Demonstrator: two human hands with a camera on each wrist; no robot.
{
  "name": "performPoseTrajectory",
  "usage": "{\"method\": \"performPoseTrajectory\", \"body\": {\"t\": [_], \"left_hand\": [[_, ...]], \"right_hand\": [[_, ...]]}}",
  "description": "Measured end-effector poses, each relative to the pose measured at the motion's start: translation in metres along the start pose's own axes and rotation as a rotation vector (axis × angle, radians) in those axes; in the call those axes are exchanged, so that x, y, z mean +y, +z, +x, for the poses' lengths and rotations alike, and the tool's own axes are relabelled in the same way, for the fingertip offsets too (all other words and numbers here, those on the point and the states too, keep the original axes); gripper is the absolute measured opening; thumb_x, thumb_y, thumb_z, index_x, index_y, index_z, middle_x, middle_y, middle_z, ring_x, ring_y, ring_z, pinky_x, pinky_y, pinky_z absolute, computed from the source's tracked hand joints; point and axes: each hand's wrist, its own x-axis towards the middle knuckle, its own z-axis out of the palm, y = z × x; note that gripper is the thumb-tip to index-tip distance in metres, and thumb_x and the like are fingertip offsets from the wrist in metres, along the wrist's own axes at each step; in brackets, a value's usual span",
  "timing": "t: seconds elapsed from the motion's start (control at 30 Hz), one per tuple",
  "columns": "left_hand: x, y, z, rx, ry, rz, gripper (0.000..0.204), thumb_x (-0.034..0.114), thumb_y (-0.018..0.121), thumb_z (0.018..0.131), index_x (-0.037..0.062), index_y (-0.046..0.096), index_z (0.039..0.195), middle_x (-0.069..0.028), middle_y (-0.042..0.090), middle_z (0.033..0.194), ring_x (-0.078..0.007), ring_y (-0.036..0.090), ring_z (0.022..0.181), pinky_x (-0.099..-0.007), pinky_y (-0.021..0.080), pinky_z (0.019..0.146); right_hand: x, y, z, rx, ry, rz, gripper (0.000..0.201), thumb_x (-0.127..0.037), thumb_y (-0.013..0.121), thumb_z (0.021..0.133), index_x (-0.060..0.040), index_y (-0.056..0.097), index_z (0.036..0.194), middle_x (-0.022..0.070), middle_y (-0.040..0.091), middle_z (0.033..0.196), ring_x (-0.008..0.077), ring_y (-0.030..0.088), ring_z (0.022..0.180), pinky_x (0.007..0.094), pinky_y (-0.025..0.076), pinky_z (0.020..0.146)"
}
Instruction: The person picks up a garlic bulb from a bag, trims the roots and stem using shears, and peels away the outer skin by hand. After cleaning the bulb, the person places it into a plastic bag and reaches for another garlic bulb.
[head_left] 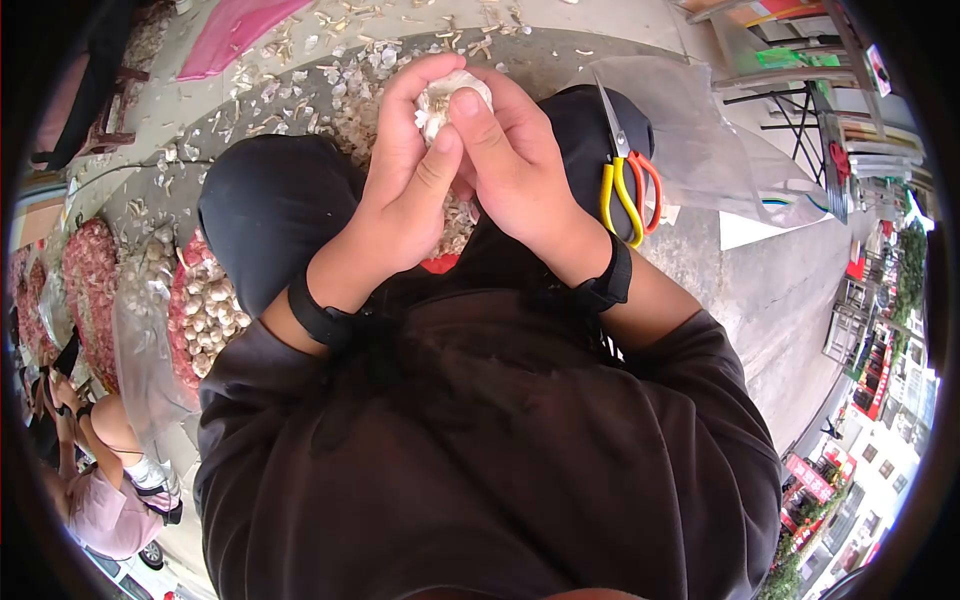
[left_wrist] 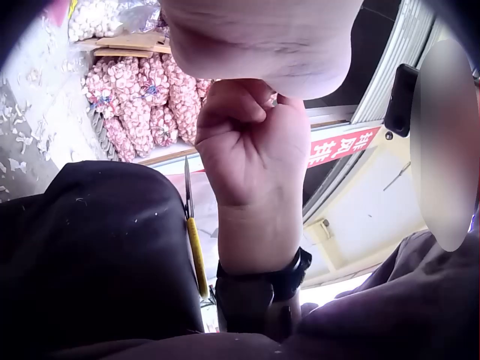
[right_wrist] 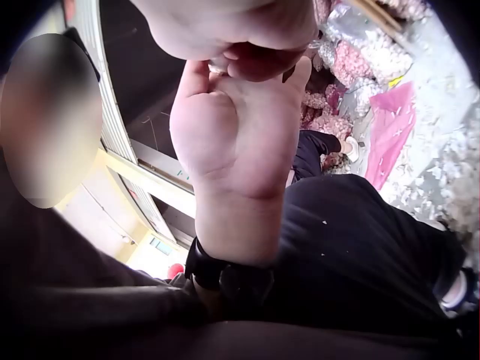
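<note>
Between both hands, above the lap in the head view, is a whitish garlic bulb with papery skin. The left hand curls its fingers round the bulb's far left side. From the right, the right hand grips it, its thumb lying on the bulb's face. The two thumb tips are close together. In the left wrist view the left hand is at the back and its fingers are partly hidden; in the right wrist view the near hand covers most of the bulb and part of the right hand.
Scissors with yellow and orange handles rest on the right thigh. Peeled skins litter the ground ahead. A red net bag of garlic stands at the left, near another person. Clear plastic sheeting lies at the right.
</note>
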Motion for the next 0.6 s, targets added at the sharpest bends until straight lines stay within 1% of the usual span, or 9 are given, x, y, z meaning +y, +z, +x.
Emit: {"method": "performPoseTrajectory", "body": {"t": [0.03,0.07,0.1,0.2,0.3,0.37,0.47,0.5,0.6], "left_hand": [[0.0,-0.003,0.002,-0.028,0.029,0.064,0.054,0.037,0.041,0.104,0.0035,0.028,0.145,-0.0114,0.033,0.149,-0.0173,0.039,0.129,-0.0333,0.033,0.108],[-0.005,-0.006,0.005,-0.029,0.097,0.123,0.054,0.037,0.04,0.104,0.0032,0.029,0.144,-0.012,0.034,0.149,-0.0178,0.04,0.129,-0.0337,0.033,0.108],[-0.008,-0.007,0.007,-0.031,0.167,0.181,0.054,0.038,0.039,0.104,0.003,0.03,0.144,-0.0125,0.035,0.149,-0.0184,0.041,0.128,-0.0341,0.033,0.108],[-0.015,0.003,0.011,0.103,0.208,0.218,0.042,0.027,0.043,0.103,0.0007,0.04,0.136,-0.0174,0.044,0.143,-0.0215,0.049,0.123,-0.0331,0.038,0.103],[-0.022,0.011,0.015,0.212,0.206,0.228,0.045,0.035,0.034,0.105,-0.0003,0.045,0.131,-0.0181,0.046,0.142,-0.0252,0.054,0.119,-0.0357,0.043,0.101],[-0.031,0.011,0.012,0.252,0.164,0.113,0.045,0.035,0.032,0.105,-0.0006,0.045,0.128,-0.0189,0.046,0.142,-0.026,0.056,0.116,-0.0367,0.047,0.098],[-0.037,0.007,0.015,0.267,0.085,-0.108,0.045,0.036,0.031,0.105,0.0003,0.045,0.13,-0.0186,0.046,0.141,-0.0256,0.057,0.114,-0.0383,0.05,0.094],[-0.036,0.005,0.017,0.266,0.056,-0.191,0.046,0.037,0.031,0.105,0.0009,0.044,0.131,-0.0183,0.047,0.141,-0.0252,0.058,0.114,-0.0389,0.051,0.093],[-0.027,0.0,0.019,0.26,-0.101,-0.184,0.047,0.037,0.035,0.105,0.0024,0.042,0.136,-0.0165,0.05,0.136,-0.0237,0.058,0.113,-0.0383,0.05,0.094]], "right_hand": [[0.011,0.001,0.004,0.018,-0.118,-0.028,0.036,-0.029,0.053,0.101,0.0017,0.056,0.119,0.0046,0.063,0.087,0.0095,0.059,0.076,0.0249,0.05,0.068],[0.018,0.0,0.006,0.041,-0.232,-0.057,0.034,-0.027,0.053,0.101,0.002,0.057,0.118,0.0048,0.064,0.089,0.0096,0.06,0.078,0.0251,0.05,0.069],[0.019,-0.001,0.007,0.044,-0.261,-0.096,0.033,-0.026,0.053,0.101,0.0023,0.057,0.118,0.0052,0.065,0.09,0.0098,0.06,0.078,0.0253,0.05,0.07],[0.021,-0.001,0.006,0.082,-0.34,-0.175,0.032,-0.024,0.051,0.101,0.0029,0.058,0.117,0.0063,0.066,0.092,0.0103,0.059,0.08,0.0256,0.049,0.072],[0.026,0.008,0.005,0.156,-0.356,-0.142,0.03,-0.021,0.046,0.103,0.003,0.06,0.114,0.0074,0.066,0.09,0.0107,0.059,0.078,0.0258,0.049,0.071],[0.034,0.007,0.006,0.189,-0.312,-0.089,0.031,-0.02,0.042,0.104,0.0032,0.061,0.113,0.0084,0.066,0.089,0.0112,0.059,0.077,0.0259,0.049,0.069],[0.039,0.003,0.011,0.186,-0.368,-0.286,0.032,-0.018,0.038,0.105,0.0024,0.062,0.11,0.0086,0.066,0.086,0.013,0.06,0.075,0.0273,0.049,0.069],[0.04,0.001,0.013,0.175,-0.364,-0.295,0.031,-0.017,0.038,0.104,0.0022,0.062,0.111,0.0094,0.066,0.089,0.0143,0.06,0.078,0.0278,0.049,0.07],[0.04,-0.005,0.018,0.16,-0.352,-0.38,0.026,-0.013,0.041,0.102,0.0016,0.059,0.116,0.0122,0.063,0.101,0.019,0.06,0.09,0.0299,0.048,0.078]]}}
